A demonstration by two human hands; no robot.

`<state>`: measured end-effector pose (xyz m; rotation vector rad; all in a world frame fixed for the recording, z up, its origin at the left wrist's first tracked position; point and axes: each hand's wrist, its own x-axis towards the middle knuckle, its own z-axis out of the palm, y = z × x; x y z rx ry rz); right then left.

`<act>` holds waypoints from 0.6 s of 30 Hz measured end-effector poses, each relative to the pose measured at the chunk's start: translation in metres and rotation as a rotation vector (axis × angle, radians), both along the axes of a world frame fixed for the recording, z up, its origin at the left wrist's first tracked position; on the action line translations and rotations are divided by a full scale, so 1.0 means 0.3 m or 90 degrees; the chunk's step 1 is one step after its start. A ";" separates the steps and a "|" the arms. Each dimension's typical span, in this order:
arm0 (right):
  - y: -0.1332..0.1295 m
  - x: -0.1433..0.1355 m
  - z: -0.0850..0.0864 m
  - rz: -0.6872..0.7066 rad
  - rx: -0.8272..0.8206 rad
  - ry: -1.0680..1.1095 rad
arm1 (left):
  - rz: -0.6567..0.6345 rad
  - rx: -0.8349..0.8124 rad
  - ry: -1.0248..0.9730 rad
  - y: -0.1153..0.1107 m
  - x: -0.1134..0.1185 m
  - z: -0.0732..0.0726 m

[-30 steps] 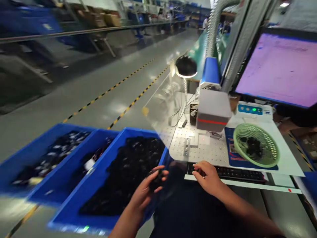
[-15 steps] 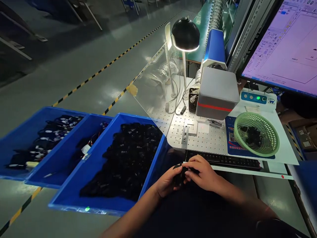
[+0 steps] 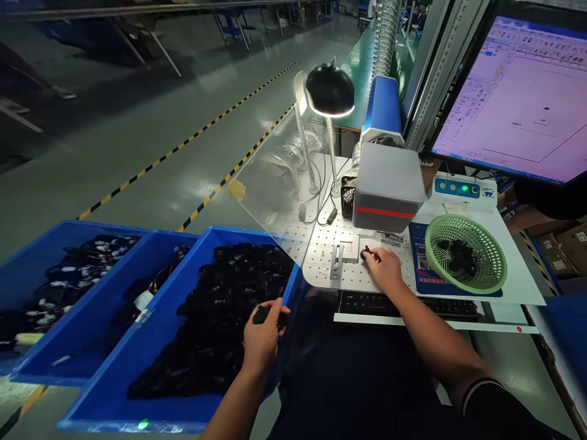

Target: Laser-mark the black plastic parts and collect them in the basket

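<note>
My left hand (image 3: 263, 333) is closed around a small black part (image 3: 261, 315) above the right side of a blue bin (image 3: 103, 410). That bin holds a heap of similar black parts (image 3: 220, 311). Over the perforated metal plate (image 3: 316, 269), my right hand (image 3: 384, 267) pinches another small dark piece (image 3: 365, 252) with a bit of red on it. This piece is beside a square fixture (image 3: 349, 247), below the grey machine head (image 3: 389, 183). The exact kind of either piece is too small to make out.
A green basket (image 3: 499, 256) with black parts sits right of the plate. A keyboard (image 3: 367, 302) lies under the front edge. A lamp (image 3: 330, 88), a clear panel (image 3: 266, 195) and a monitor (image 3: 518, 104) surround the plate. Another person's arm (image 3: 527, 208) shows at right.
My hands were together in front of the plate and have parted. The left moved left over the bin with a black part; the right moved up onto the plate with a small piece.
</note>
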<state>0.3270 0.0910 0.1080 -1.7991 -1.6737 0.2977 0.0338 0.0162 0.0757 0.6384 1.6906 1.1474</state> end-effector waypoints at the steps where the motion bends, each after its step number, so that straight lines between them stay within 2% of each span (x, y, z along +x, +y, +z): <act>1: 0.037 0.005 -0.011 -0.014 -0.001 -0.017 | 0.025 0.000 0.098 -0.005 -0.028 -0.021; 4: 0.113 0.002 -0.038 -0.033 0.006 -0.045 | 0.064 0.012 0.340 -0.044 -0.090 -0.103; 7: 0.134 -0.008 -0.061 -0.032 0.028 -0.035 | 0.055 0.042 0.429 -0.086 -0.109 -0.185; 9: 0.125 -0.006 -0.074 -0.027 0.041 -0.019 | 0.044 0.042 0.449 -0.097 -0.105 -0.220; 12: 0.098 0.008 -0.085 -0.017 0.054 -0.008 | 0.021 0.038 0.454 -0.087 -0.096 -0.235; 18: 0.088 0.017 -0.088 0.020 0.041 -0.045 | 0.009 0.018 0.439 -0.069 -0.095 -0.219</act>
